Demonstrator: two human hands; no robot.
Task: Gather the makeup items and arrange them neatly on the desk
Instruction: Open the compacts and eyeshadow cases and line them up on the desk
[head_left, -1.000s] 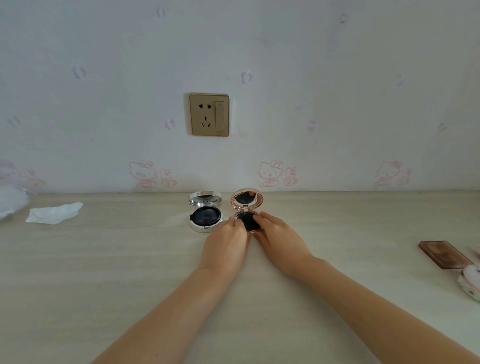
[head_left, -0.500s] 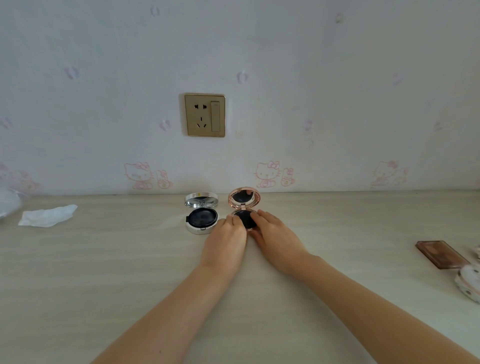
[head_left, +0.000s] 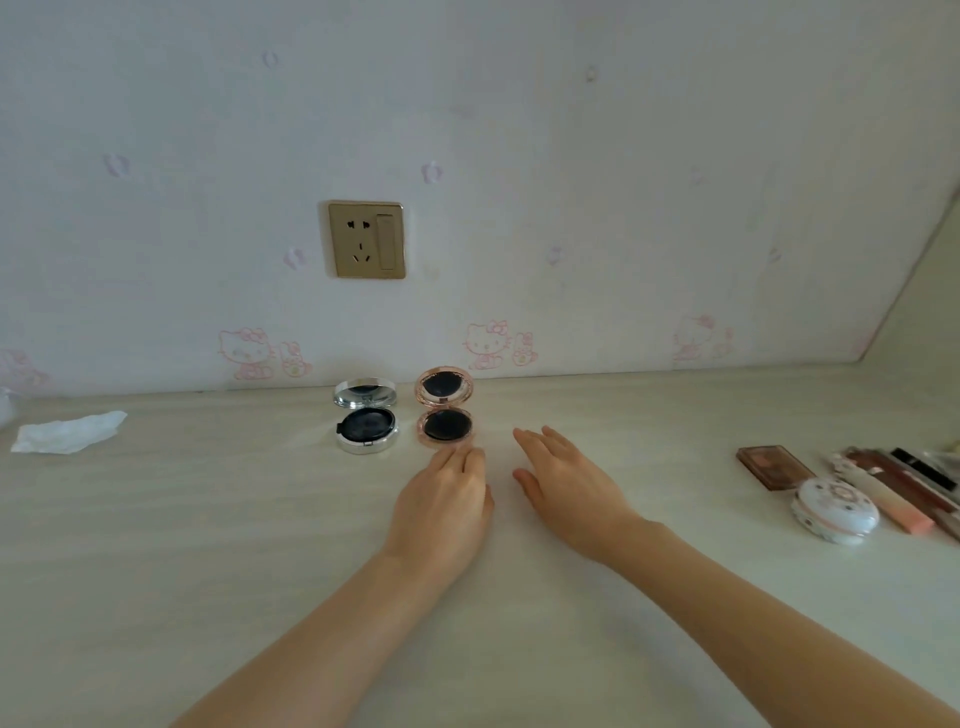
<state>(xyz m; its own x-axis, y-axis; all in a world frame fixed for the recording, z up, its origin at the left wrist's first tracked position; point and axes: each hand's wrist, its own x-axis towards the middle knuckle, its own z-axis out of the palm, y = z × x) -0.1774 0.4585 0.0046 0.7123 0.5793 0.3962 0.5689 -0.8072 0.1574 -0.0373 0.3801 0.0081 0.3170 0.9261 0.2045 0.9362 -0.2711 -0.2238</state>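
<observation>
Two round compacts stand open side by side near the wall: a silver compact (head_left: 366, 423) on the left and a pink compact (head_left: 445, 415) on the right, both with lids up. My left hand (head_left: 445, 499) lies flat just in front of the pink compact, fingertips close to its front rim. My right hand (head_left: 563, 486) hovers to the right of it, fingers relaxed, holding nothing. At the right edge lie a brown palette (head_left: 774, 466), a white floral round case (head_left: 835, 512) and several lipstick-like tubes (head_left: 904, 493).
A crumpled white tissue (head_left: 67, 431) lies at the far left of the light wooden desk (head_left: 208, 545). A gold wall socket (head_left: 366, 240) sits above the compacts. The wall runs along the desk's back edge.
Both hands have let go of the pink compact and drawn back toward me, the right hand shifting rightward. The view has turned right, showing more items at the right edge.
</observation>
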